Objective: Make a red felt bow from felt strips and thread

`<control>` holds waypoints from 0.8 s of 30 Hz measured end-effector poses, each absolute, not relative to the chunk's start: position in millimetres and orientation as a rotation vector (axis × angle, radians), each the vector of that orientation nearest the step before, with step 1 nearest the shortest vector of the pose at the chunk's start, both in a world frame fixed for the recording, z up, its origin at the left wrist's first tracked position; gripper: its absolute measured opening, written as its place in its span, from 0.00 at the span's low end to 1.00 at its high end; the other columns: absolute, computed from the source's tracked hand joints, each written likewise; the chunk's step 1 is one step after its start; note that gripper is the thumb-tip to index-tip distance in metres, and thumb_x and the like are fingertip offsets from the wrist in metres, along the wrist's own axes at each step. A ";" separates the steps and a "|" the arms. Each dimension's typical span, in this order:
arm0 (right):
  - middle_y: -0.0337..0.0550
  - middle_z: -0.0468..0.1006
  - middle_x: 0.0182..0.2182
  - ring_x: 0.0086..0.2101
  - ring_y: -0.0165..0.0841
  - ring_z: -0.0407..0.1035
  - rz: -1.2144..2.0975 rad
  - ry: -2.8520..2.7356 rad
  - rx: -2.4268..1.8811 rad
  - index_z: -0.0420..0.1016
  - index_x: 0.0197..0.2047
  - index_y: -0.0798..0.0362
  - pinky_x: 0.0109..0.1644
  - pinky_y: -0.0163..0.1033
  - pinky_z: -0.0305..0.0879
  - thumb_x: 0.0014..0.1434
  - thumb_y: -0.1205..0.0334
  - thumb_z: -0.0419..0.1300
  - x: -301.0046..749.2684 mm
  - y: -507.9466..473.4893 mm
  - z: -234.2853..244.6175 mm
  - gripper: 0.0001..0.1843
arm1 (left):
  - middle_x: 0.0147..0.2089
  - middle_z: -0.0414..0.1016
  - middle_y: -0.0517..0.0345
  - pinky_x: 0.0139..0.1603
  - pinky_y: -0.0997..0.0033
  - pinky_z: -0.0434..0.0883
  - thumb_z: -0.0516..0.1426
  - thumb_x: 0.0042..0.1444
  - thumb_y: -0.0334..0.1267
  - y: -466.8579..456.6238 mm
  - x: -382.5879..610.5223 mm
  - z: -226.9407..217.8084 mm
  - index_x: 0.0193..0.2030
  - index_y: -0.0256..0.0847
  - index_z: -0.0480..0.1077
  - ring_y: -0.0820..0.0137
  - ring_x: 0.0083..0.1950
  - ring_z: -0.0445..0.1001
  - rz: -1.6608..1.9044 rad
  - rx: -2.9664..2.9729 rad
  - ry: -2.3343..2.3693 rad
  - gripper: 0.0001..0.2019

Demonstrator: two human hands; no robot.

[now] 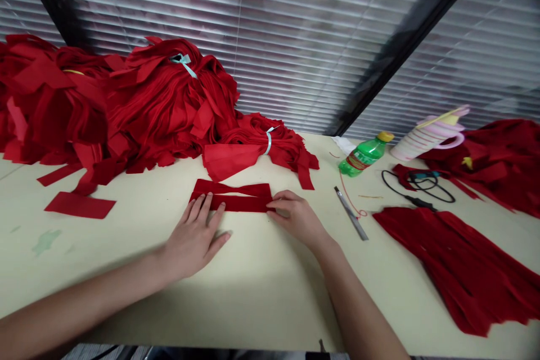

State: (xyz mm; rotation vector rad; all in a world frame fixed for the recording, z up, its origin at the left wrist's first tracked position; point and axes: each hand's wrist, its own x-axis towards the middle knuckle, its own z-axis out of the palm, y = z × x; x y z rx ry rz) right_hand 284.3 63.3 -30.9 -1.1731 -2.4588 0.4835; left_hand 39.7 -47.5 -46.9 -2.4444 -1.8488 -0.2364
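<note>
A folded strip of red fabric (236, 196) lies flat on the cream table (261, 287) in front of me. My left hand (194, 239) rests flat beside it, fingers stretched out, with the fingertips touching the strip's left end. My right hand (295, 215) has its fingers curled and pinches the strip's right end against the table.
Big heaps of red fabric pieces (126, 101), some tied in bundles (257, 149), fill the back left. A loose red piece (80, 205) lies at the left. At the right are a metal ruler (351, 214), a green bottle (365, 154), black scissors (422, 185), a striped cone (426, 136) and more red cloth (459, 264).
</note>
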 end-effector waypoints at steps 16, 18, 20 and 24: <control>0.44 0.73 0.39 0.35 0.31 0.71 0.477 -2.454 -1.173 0.78 0.37 0.51 0.45 0.38 0.69 0.53 0.67 0.60 283.7 62.7 -30.1 0.08 | 0.66 0.46 0.33 0.61 0.40 0.47 0.44 0.61 0.52 -48.8 41.0 -46.2 0.63 0.36 0.56 0.45 0.66 0.47 -0.263 -2.385 -1.780 0.29; 0.44 0.73 0.39 0.35 0.32 0.71 0.477 -2.451 -1.174 0.78 0.37 0.51 0.44 0.38 0.69 0.53 0.66 0.60 284.1 63.1 -30.5 0.08 | 0.67 0.44 0.32 0.61 0.40 0.47 0.44 0.62 0.52 -48.9 41.6 -45.2 0.63 0.36 0.57 0.43 0.66 0.47 -0.267 -2.375 -1.772 0.28; 0.44 0.73 0.39 0.35 0.32 0.71 0.478 -2.437 -1.181 0.78 0.38 0.51 0.44 0.38 0.69 0.53 0.63 0.60 284.5 63.5 -30.3 0.08 | 0.67 0.44 0.32 0.60 0.40 0.49 0.44 0.62 0.51 -49.0 41.9 -45.0 0.63 0.36 0.57 0.44 0.66 0.47 -0.264 -2.379 -1.763 0.28; 0.45 0.74 0.38 0.35 0.32 0.71 0.458 -2.396 -1.178 0.78 0.38 0.51 0.43 0.38 0.68 0.55 0.59 0.60 286.3 64.3 -28.5 0.09 | 0.66 0.45 0.31 0.60 0.40 0.49 0.44 0.61 0.52 -50.2 42.6 -44.4 0.63 0.36 0.57 0.42 0.65 0.47 -0.241 -2.343 -1.766 0.29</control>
